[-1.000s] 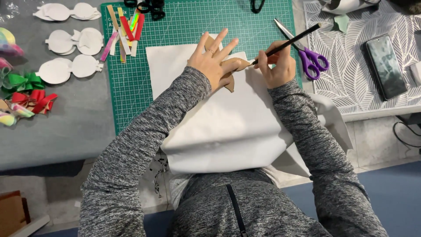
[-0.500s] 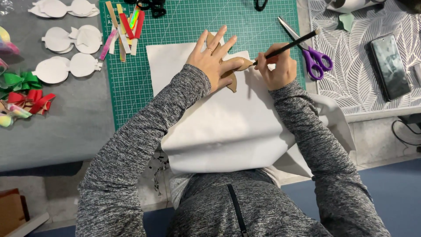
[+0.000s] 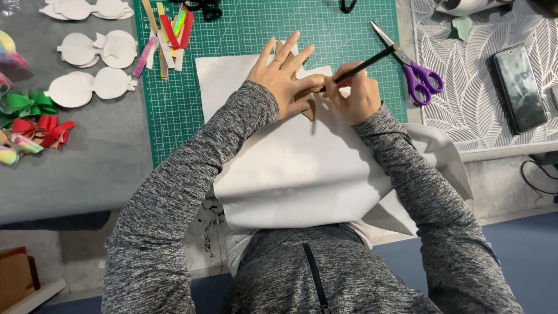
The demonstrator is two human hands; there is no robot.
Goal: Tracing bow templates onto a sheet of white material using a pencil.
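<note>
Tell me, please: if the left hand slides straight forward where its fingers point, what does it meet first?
Probably nothing soon. The left hand points up the picture; beyond its fingers lie the white sheet's edge and bare green cutting mat. The purple scissors lie aside.

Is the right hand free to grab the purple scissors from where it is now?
Probably not at once: the right hand grips a black pen. The purple scissors lie uncovered just beside it on the green mat.
</note>
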